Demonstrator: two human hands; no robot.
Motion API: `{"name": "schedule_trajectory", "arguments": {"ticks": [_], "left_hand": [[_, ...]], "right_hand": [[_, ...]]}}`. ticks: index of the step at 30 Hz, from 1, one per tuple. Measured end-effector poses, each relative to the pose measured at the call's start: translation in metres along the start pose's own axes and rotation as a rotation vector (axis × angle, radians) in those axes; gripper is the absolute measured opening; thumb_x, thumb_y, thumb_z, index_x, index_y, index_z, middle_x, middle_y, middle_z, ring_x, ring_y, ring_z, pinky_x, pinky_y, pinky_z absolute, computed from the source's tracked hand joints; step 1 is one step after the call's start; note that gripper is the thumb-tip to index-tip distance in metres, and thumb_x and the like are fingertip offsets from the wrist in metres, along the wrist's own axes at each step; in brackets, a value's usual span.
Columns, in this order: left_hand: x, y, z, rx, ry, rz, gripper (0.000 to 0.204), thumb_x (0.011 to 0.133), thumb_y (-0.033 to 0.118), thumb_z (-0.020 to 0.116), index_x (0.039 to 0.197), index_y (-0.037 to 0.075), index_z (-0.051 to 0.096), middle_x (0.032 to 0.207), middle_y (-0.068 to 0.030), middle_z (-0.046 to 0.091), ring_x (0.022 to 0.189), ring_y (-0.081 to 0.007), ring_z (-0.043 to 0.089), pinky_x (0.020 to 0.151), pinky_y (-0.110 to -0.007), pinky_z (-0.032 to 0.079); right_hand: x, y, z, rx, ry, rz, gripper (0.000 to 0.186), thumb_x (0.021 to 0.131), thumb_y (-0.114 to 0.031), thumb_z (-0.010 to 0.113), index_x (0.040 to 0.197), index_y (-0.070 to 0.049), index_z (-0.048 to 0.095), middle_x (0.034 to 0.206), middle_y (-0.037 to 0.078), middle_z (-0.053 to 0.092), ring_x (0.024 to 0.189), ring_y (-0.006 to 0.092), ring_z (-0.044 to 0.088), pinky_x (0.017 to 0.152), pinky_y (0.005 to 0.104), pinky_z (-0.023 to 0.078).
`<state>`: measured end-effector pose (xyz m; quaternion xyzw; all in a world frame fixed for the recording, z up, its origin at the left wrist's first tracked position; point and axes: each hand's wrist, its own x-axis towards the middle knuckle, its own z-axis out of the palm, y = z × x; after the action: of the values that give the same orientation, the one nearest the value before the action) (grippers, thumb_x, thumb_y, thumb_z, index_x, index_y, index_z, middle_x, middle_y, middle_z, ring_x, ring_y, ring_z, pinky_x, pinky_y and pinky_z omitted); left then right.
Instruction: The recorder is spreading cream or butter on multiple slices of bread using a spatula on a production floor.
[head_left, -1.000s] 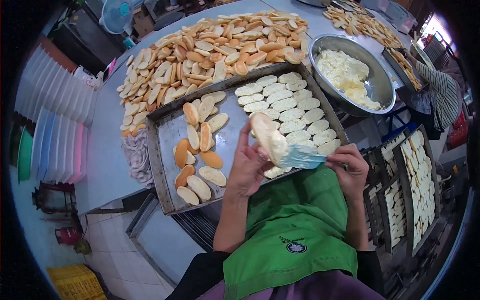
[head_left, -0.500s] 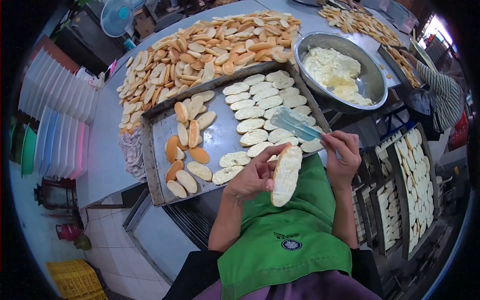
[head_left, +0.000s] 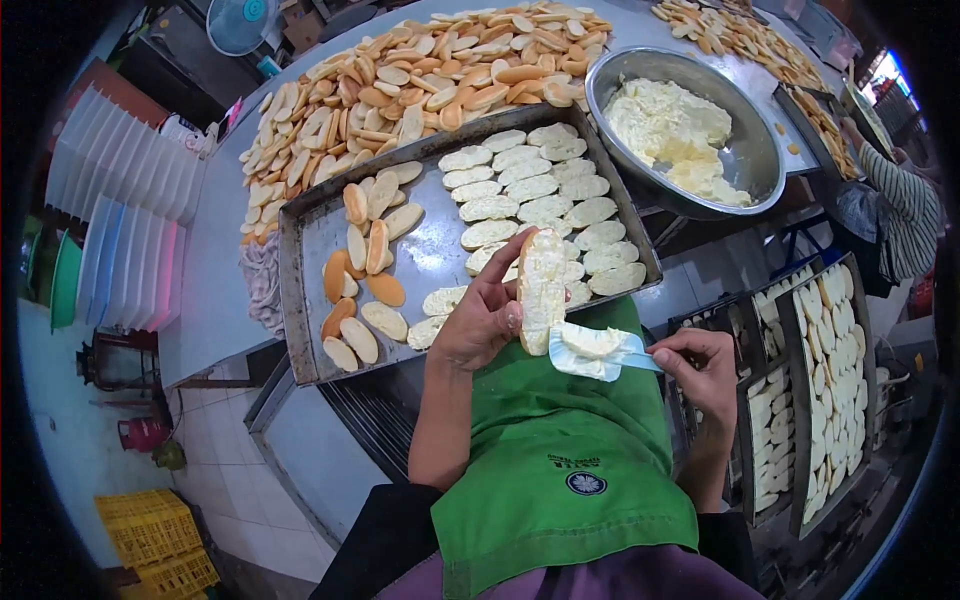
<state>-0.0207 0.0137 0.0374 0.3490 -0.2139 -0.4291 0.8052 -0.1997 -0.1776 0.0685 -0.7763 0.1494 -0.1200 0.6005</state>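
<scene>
- While the left hand [head_left: 480, 325] grips a cream-coated bread slice [head_left: 541, 290] lengthwise near-to-far over the tray's near edge, the right, farther from it, pinches a loaded spatula [head_left: 600, 352] at its near end; the hands are apart.
- Metal tray [head_left: 432, 250]: coated slices [head_left: 530, 187] rightward, plain ones [head_left: 384, 320] leftward.
- Beyond its far-right corner, a cream bowl [head_left: 755, 165]; past its far edge, piled bread [head_left: 420, 80] on the tabletop [head_left: 215, 270].

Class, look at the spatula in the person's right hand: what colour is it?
The spatula is pale blue; it shows best in the head view.
</scene>
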Motion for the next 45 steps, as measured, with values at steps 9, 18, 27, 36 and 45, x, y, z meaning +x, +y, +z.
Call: {"name": "schedule_trajectory", "arguments": {"ticks": [9,18,27,36,45], "left_hand": [[-0.005,-0.006,-0.006,0.459,0.023,-0.26,0.072,0.075,0.01,0.065,0.134,0.016,0.025,0.091,-0.0049,0.052,0.083,-0.0106,0.049,0.075,-0.025,0.044],[-0.044,-0.009,-0.043,0.093,0.448,0.012,0.077,0.078,0.002,0.058,0.135,0.025,0.012,0.123,-0.0131,0.039,0.104,-0.0221,0.048,0.082,-0.035,0.047],[-0.036,0.029,-0.152,0.527,0.83,0.025,0.064,0.074,-0.008,0.056,0.125,0.009,0.021,0.107,-0.013,0.052,0.094,-0.0184,0.053,0.08,-0.029,0.047],[-0.037,0.022,-0.176,0.784,0.878,-0.188,0.061,0.067,-0.003,0.066,0.117,0.003,0.031,0.099,-0.0097,0.053,0.084,-0.0143,0.054,0.07,-0.025,0.047],[-0.07,0.058,-0.171,0.426,0.928,-0.058,0.062,0.073,-0.002,0.061,0.125,0.007,0.029,0.101,-0.0104,0.053,0.084,-0.017,0.056,0.073,-0.03,0.051]], "right_hand": [[0.012,0.011,-0.005,-0.301,0.009,-0.094,0.007,0.068,-0.001,0.064,0.075,0.001,0.065,0.062,0.008,0.06,0.056,0.0118,0.056,0.051,0.0224,0.041],[0.03,0.051,0.007,0.121,0.021,-0.037,0.009,0.073,-0.003,0.064,0.08,0.002,0.064,0.062,0.004,0.054,0.05,0.0068,0.045,0.045,0.0186,0.032],[0.035,0.073,-0.008,0.213,0.119,-0.038,0.015,0.08,-0.01,0.06,0.084,0.004,0.061,0.067,0.001,0.051,0.048,0.0042,0.041,0.043,0.017,0.031],[0.039,0.088,-0.015,0.226,0.201,0.066,0.016,0.081,-0.011,0.059,0.086,0.004,0.061,0.068,0.001,0.051,0.048,0.0045,0.041,0.041,0.0179,0.032],[0.057,0.086,-0.011,0.263,0.151,0.064,0.015,0.081,-0.01,0.059,0.086,0.004,0.061,0.071,0.002,0.053,0.05,0.0049,0.043,0.042,0.0174,0.033]]}}
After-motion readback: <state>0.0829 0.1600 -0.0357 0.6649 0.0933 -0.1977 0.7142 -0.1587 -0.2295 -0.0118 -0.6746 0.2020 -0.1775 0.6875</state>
